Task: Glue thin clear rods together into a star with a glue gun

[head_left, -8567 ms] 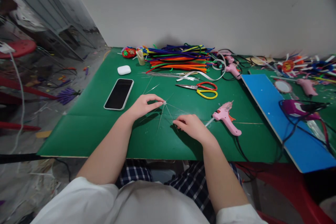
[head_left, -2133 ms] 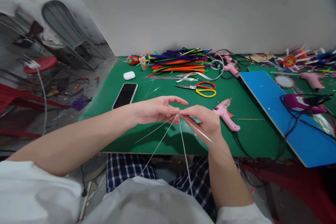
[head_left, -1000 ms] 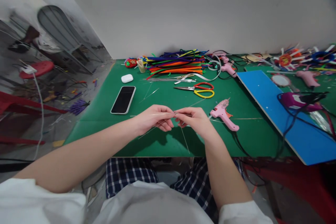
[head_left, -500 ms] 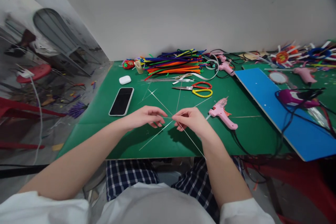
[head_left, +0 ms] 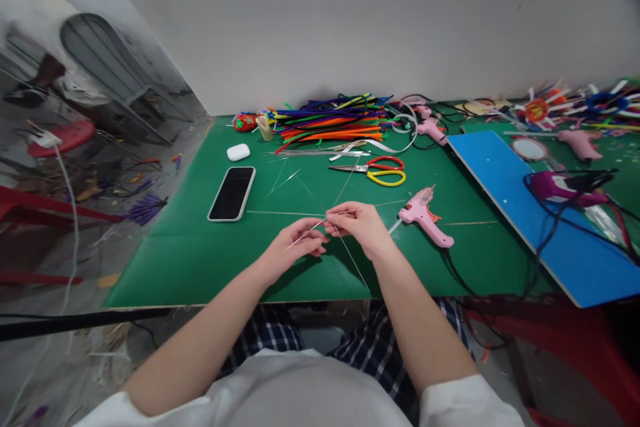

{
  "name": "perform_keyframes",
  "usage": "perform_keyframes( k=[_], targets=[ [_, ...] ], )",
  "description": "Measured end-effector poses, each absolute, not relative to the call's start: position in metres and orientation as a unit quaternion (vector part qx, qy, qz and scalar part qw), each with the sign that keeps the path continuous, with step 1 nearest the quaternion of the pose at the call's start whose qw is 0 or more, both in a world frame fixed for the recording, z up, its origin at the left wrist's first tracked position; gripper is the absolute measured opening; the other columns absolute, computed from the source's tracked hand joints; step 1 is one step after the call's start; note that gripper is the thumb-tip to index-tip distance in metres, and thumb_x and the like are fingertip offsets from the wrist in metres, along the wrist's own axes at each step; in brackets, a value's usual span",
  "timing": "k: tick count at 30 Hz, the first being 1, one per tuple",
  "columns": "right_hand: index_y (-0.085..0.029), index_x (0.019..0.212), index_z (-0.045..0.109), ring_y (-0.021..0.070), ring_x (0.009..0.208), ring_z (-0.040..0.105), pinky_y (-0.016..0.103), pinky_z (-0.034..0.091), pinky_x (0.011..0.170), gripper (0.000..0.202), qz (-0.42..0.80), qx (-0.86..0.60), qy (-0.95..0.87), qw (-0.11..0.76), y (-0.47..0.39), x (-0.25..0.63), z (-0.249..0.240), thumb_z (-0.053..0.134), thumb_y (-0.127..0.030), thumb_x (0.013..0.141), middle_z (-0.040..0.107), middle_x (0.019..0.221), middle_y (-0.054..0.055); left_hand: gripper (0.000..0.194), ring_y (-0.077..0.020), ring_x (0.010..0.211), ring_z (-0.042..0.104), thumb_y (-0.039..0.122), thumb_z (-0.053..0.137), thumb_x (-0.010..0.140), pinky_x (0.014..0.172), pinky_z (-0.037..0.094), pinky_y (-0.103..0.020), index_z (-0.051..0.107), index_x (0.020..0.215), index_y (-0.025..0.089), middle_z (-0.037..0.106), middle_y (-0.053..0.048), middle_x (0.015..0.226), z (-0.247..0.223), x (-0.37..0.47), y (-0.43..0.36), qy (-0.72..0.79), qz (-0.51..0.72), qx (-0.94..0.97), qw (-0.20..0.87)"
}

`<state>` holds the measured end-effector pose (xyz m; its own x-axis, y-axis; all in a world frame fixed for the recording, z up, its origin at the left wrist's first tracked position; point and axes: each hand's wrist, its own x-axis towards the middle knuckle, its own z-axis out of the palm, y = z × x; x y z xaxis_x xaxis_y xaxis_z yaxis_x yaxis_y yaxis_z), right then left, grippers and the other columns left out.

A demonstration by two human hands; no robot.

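Near the centre of the frame, a star of thin silvery wires [head_left: 326, 217] hangs just above the green tabletop [head_left: 175, 267], its spokes spreading from a small hub. The right hand [head_left: 354, 223] pinches the star at that hub, thumb and fingertips brought tightly together on it. The left hand [head_left: 295, 248] sits just beside it, to the left and slightly lower, palm partly turned up and fingers loosely curled; one spoke runs across its fingers, but whether they grip the wire cannot be told. One spoke points to the left of the frame, one slants down to the lower right, and another reaches up towards the scissors.

Those scissors [head_left: 363, 168], with one red handle and one yellow, lie right of centre, blades pointing left. Below them to the right is a pink glue gun [head_left: 423, 213], near the right hand. A black-screened phone [head_left: 232, 194] and a white earbud case [head_left: 239, 152] lie left of centre. At the top centre, colourful pipe cleaners [head_left: 340, 123] are heaped against the wall, with loose straight wires [head_left: 315, 152] in front of them. A blue board [head_left: 515, 207] slants across the right side, a purple tool [head_left: 555, 188] resting on it.
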<state>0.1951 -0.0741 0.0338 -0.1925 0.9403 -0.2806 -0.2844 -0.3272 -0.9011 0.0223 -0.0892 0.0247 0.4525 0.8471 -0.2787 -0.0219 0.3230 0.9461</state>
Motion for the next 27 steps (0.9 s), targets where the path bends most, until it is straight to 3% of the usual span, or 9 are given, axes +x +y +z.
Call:
perform_keyframes(
  k=[4, 9, 20, 27],
  targets=[
    [-0.016, 0.071, 0.063, 0.0117, 0.055, 0.062, 0.026, 0.052, 0.057, 0.022, 0.667, -0.456, -0.353, 0.473, -0.072, 0.19, 0.03, 0.072, -0.029, 0.056, 0.066, 0.06, 0.0, 0.045, -0.0148, 0.084, 0.059, 0.024, 0.063, 0.072, 0.07, 0.048, -0.026, 0.048, 0.114, 0.022, 0.06, -0.005, 0.096, 0.014, 0.048, -0.096, 0.428, 0.446, 0.456, 0.641],
    [-0.016, 0.068, 0.064, 0.0117, 0.055, 0.059, 0.025, 0.051, 0.056, 0.018, 0.622, -0.468, -0.371, 0.506, -0.072, 0.188, 0.027, 0.069, -0.03, 0.058, 0.064, 0.059, 0.0, 0.034, -0.016, 0.094, 0.056, 0.022, 0.061, 0.073, 0.076, 0.047, -0.026, 0.054, 0.106, 0.02, 0.059, -0.006, 0.105, 0.001, 0.073, -0.099, 0.414, 0.556, 0.418, 0.587],
    [-0.019, 0.074, 0.066, 0.015, 0.072, 0.06, 0.027, 0.051, 0.066, 0.016, 0.485, -0.498, -0.477, 0.538, -0.078, 0.181, 0.027, 0.062, -0.034, 0.069, 0.066, 0.077, 0.003, 0.029, -0.0174, 0.096, 0.057, 0.022, 0.06, 0.072, 0.079, 0.048, -0.029, 0.058, 0.101, 0.022, 0.061, -0.005, 0.105, 0.008, 0.083, -0.101, 0.434, 0.593, 0.373, 0.566],
    [-0.024, 0.086, 0.069, 0.0156, 0.08, 0.057, 0.028, 0.046, 0.073, 0.019, 0.354, -0.523, -0.598, 0.494, -0.079, 0.183, 0.025, 0.054, -0.031, 0.077, 0.065, 0.083, 0.003, 0.026, -0.0166, 0.09, 0.059, 0.027, 0.062, 0.072, 0.074, 0.048, -0.027, 0.064, 0.096, 0.017, 0.063, -0.007, 0.104, 0.006, 0.085, -0.093, 0.452, 0.623, 0.313, 0.556]
  ],
)
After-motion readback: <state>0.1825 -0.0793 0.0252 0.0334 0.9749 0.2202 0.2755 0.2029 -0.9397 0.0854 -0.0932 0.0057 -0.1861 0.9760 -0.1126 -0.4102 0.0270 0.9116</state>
